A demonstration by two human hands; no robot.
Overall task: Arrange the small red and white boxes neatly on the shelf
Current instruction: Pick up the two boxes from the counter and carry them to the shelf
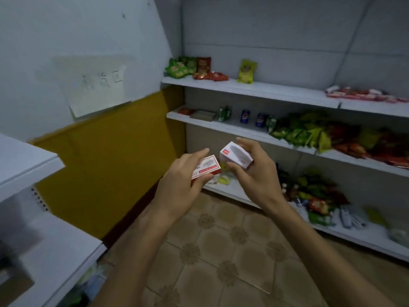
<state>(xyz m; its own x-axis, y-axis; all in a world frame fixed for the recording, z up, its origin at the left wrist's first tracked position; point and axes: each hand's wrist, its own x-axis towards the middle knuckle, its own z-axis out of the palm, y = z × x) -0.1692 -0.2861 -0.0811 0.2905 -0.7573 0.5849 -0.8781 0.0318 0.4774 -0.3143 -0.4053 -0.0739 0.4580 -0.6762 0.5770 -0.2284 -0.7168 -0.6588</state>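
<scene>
A: Gripping a red and white box (207,166), face up, in the left hand (177,181); pinching a second box (235,157), tilted, in the right hand (254,173), just beside the first
B: yep, held up before white shelves (265,90) with green snack bags (179,67) and blue cans (245,116)

print blurred on left box (207,167) and right box (236,155), wall notice (97,85) illegible

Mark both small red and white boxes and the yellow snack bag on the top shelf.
Left red and white cardboard box (210,166): head view, printed top face.
Right red and white cardboard box (238,155): head view, white top face.
Yellow plastic snack bag (246,70): head view, front panel centre.
</scene>
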